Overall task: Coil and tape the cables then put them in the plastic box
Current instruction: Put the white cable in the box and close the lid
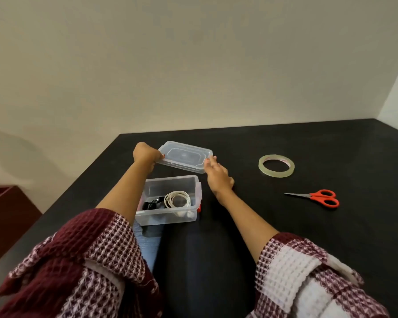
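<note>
Beige wall point(170, 53), blk table point(331, 249), maroon cabinet point(7, 210) low L

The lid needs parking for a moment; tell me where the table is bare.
Bare table lies between the right hand and the tape roll, and widely nearside of the scissors. Crowded around the box: lid and left hand sit close by.

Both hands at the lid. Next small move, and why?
Probably draw the lid back over the open box and lower it: left hand grips its left edge, right hand touches the right corner, white coil and black cable already lie inside.
</note>
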